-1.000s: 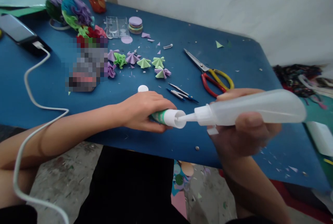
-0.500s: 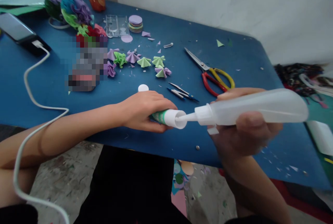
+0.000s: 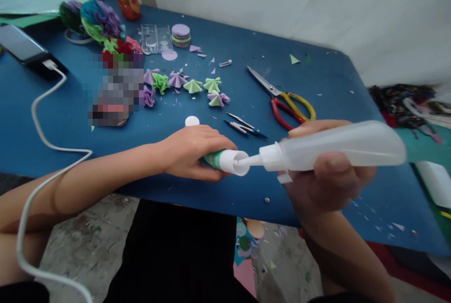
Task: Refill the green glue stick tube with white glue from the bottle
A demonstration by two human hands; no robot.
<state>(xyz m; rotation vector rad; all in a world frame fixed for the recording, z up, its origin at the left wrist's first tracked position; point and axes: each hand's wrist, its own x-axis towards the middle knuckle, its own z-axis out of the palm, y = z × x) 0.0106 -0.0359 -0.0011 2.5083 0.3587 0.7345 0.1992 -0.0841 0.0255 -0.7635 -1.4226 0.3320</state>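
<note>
My left hand grips a small green-and-white glue tube, held on its side over the blue table with its open white mouth facing right. My right hand holds a large translucent squeeze bottle level, and its white nozzle tip sits inside the tube's mouth. A small white round cap lies on the table just behind my left hand.
Red-and-yellow scissors and blue tweezers lie beyond the hands. Several folded purple and green paper pieces, a stack of paper circles, a paper flower ball, a phone with white cable.
The two hands and both containers have shifted slightly left together; the nozzle stays in the tube's mouth.
</note>
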